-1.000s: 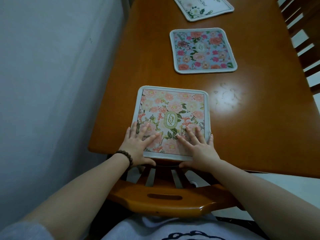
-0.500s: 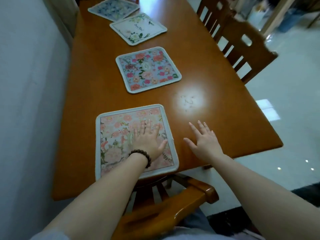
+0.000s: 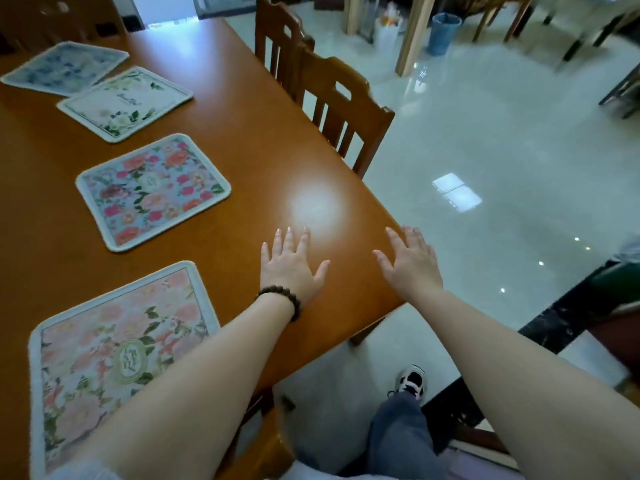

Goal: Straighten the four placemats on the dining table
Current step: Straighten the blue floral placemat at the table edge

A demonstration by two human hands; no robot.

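Four floral placemats lie in a row down the left side of the wooden dining table [image 3: 263,140]. Nearest me is a pink mat [image 3: 114,351], partly under my left forearm. Beyond it lies a blue mat with red roses [image 3: 152,190], then a white mat [image 3: 126,102] turned at an angle, then a pale blue mat [image 3: 65,67] whose corner meets the white one. My left hand [image 3: 291,266], with a bead bracelet, is spread flat over bare wood right of the pink mat. My right hand [image 3: 410,261] hovers with fingers apart at the table's right edge. Neither holds anything.
Two wooden chairs [image 3: 332,98] stand along the table's right side, and another chair's back [image 3: 259,452] is right below me. My leg and shoe [image 3: 412,381] are on the glossy tiled floor. A blue bin [image 3: 443,32] and more furniture stand far back.
Both hands have left the pink mat and moved right onto bare table. My view has swung to the right, showing the floor and chairs.
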